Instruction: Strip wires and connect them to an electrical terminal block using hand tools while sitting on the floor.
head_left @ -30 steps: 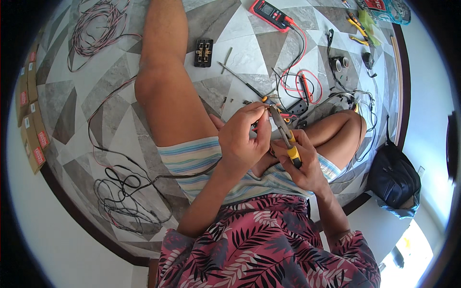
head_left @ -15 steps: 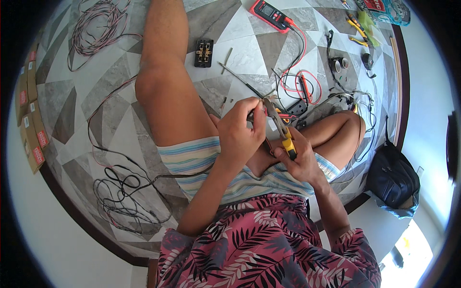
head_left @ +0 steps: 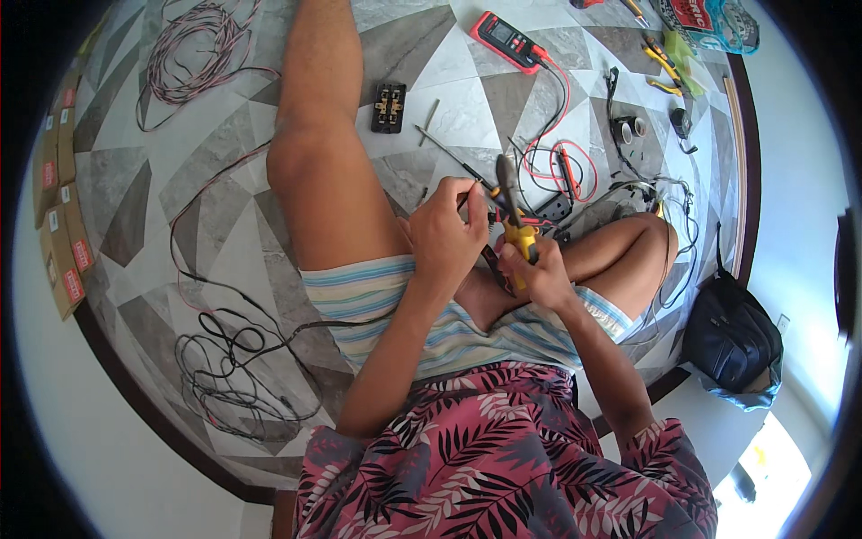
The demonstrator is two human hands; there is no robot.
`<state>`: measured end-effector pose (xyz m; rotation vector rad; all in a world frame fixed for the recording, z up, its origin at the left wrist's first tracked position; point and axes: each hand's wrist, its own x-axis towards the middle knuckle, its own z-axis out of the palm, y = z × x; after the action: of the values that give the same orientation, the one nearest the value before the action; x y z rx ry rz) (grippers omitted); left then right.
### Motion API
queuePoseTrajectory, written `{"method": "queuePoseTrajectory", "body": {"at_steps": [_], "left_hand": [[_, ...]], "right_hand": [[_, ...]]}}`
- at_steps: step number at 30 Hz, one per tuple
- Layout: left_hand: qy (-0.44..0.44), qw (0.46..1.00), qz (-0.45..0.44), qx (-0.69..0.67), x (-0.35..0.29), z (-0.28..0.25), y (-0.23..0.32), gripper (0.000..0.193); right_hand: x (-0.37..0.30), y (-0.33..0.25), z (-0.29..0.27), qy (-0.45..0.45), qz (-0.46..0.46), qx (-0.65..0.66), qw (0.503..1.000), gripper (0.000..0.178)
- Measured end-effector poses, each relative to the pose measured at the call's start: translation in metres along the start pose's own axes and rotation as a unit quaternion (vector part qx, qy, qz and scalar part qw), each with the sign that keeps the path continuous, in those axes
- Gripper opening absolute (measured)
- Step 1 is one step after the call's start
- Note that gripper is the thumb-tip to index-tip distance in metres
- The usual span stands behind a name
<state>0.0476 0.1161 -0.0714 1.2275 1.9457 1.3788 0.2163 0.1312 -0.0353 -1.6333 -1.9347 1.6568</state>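
My right hand [head_left: 540, 272] is wrapped round the yellow-and-black handles of a pair of pliers [head_left: 508, 184], whose metal jaws point away from me. Just left of the pliers, my left hand [head_left: 446, 229] is closed, thumb and fingers pinching the end of a black cable [head_left: 364, 321]. That cable passes under my left forearm from a tangle on the floor; its tip is mostly hidden by my fingers. Beyond my hands lie a screwdriver [head_left: 453, 158] and a black power socket strip [head_left: 554, 208].
A red multimeter [head_left: 507, 41] with leads lies ahead. An opened black socket block [head_left: 389, 109] is beside my left leg. Coiled wire [head_left: 199, 56], tangled black cable [head_left: 238, 382] and cardboard boxes [head_left: 63, 251] are leftward. Yellow-black pliers [head_left: 663, 65] and a black backpack [head_left: 734, 328] are rightward.
The pliers have come away from the cable end at my left fingertips and turned more upright. My left hand keeps its pinch. The whole view has shifted slightly.
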Motion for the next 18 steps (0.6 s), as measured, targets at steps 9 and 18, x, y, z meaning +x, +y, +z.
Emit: {"method": "queuePoseTrajectory", "body": {"at_steps": [9, 18], "left_hand": [[-0.133, 0.856, -0.328, -0.377, 0.011, -0.03, 0.015, 0.026], [-0.212, 0.817, -0.293, -0.449, 0.004, -0.067, 0.03, 0.026]], "right_hand": [[0.055, -0.004, -0.035, 0.154, -0.105, -0.371, 0.91, 0.023], [0.078, 0.037, -0.065, 0.142, -0.24, -0.445, 0.851, 0.028]]}}
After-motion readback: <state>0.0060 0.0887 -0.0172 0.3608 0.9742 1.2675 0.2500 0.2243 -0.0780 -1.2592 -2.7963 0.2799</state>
